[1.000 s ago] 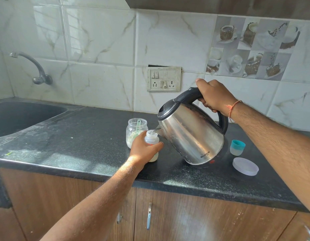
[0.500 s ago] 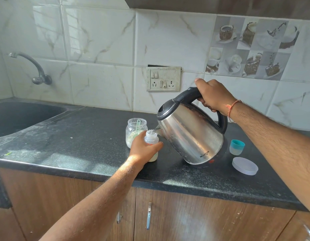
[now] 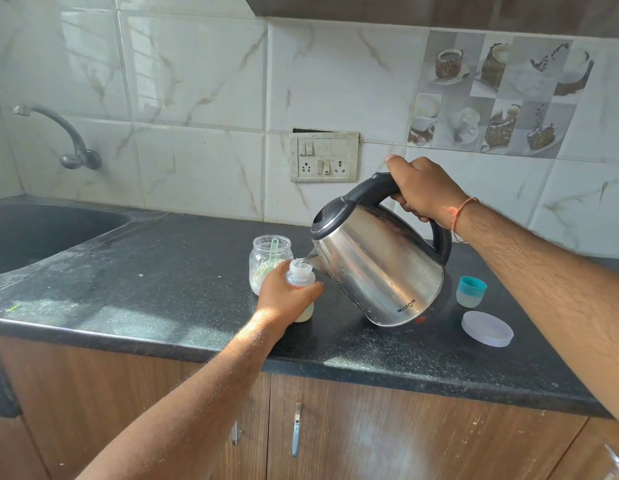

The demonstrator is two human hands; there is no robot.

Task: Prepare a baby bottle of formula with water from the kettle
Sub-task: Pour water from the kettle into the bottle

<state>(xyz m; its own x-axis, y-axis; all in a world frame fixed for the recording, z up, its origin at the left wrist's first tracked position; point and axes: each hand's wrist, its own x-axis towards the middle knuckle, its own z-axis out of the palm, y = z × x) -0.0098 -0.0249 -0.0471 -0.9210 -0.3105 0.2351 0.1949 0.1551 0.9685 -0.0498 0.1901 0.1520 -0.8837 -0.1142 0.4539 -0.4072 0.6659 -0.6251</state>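
Right hand [image 3: 424, 190] clamps the tilted kettle [image 3: 379, 268], spout directly over the upright bottle [image 3: 300, 279] gripped by left hand [image 3: 284, 296].

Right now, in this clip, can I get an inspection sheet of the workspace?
Surface: black speckled countertop, dusty with pale smears.
Job's things: steel kettle tilted, spout at the mouth of the baby bottle; open formula jar with a green scoop inside.
Clutter: teal-rimmed bottle cap, white jar lid.
Hands: left hand grips the bottle; right hand grips the kettle handle.
Cables: nothing seen.
Surroundings: sink, tap, switch socket panel, tiled wall, wooden cabinets.
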